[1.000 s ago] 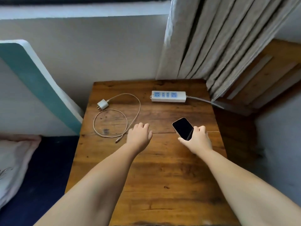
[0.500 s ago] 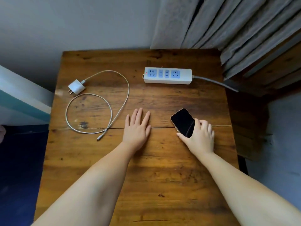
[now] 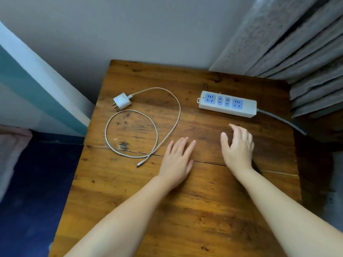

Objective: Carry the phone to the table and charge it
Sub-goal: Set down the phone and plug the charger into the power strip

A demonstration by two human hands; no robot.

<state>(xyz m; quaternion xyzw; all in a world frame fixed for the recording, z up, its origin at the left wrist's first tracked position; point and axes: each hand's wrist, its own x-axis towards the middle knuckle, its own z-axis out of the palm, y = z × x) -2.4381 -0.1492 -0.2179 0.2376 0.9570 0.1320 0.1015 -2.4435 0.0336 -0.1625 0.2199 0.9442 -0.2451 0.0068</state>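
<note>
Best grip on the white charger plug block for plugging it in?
Pinch the white square charger block across its flat sides, from above. Its prongs point lower-left and the white cable leaves upper-right, so keep fingers off both ends. The left hand is nearer.

No readable text, labels or numbers; power strip (image 3: 227,104) shows only blue socket faces.

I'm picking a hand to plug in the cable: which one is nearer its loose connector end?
Left. The left hand lies flat just right of the connector end; the right hand is farther right, near the power strip.
</note>
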